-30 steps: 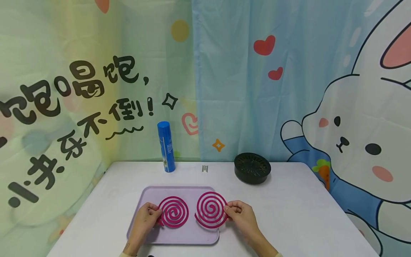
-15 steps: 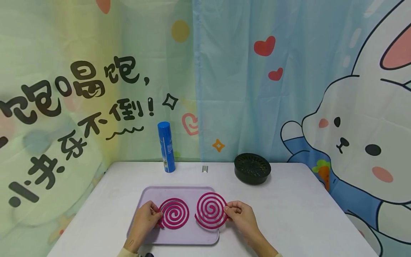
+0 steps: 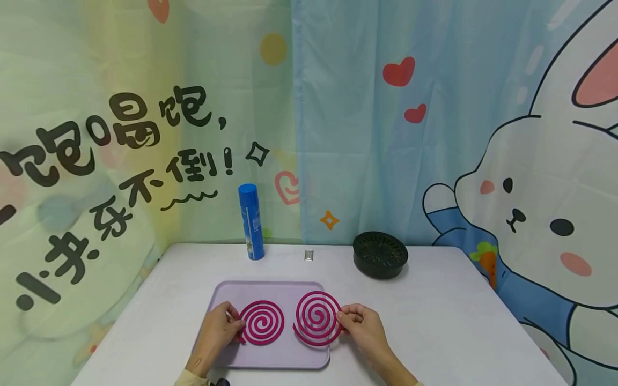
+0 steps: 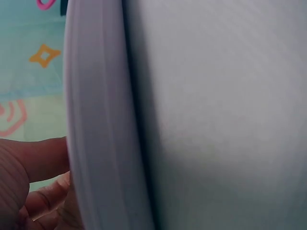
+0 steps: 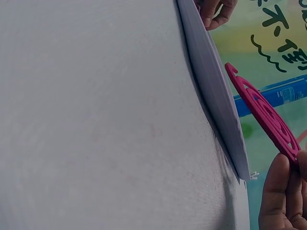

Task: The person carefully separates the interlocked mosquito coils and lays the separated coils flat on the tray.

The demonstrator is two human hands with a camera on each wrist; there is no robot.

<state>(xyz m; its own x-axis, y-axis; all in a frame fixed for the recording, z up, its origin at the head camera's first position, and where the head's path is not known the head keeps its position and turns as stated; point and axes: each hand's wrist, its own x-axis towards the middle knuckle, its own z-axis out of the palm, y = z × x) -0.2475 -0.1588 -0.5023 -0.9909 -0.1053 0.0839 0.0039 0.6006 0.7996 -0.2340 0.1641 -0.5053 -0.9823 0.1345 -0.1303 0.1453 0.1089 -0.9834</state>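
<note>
Two magenta mosquito coils show in the head view. My left hand (image 3: 217,328) pinches the left edge of one mosquito coil (image 3: 262,323), which overlaps the lilac tray (image 3: 270,360). The other mosquito coil (image 3: 317,318) is pinched at its right edge by my right hand (image 3: 365,327), above the tray's right part. In the right wrist view that coil (image 5: 266,112) is tilted and apart from the tray (image 5: 216,91), between thumb and fingers. The left wrist view shows my left hand (image 4: 36,182) partly behind the tray wall (image 4: 103,120); its coil is hidden there.
Behind the tray stands a blue spray can (image 3: 251,222). A small metal piece (image 3: 309,255) lies near the table's back edge. To the right sits a round black container (image 3: 380,255) with a slotted top. A printed curtain (image 3: 338,134) hangs behind the white table (image 3: 458,321).
The left mosquito coil has sunk slightly toward the tray with my left hand. The right one has dropped very slightly. Both grips stay the same, and the head view has shifted a little.
</note>
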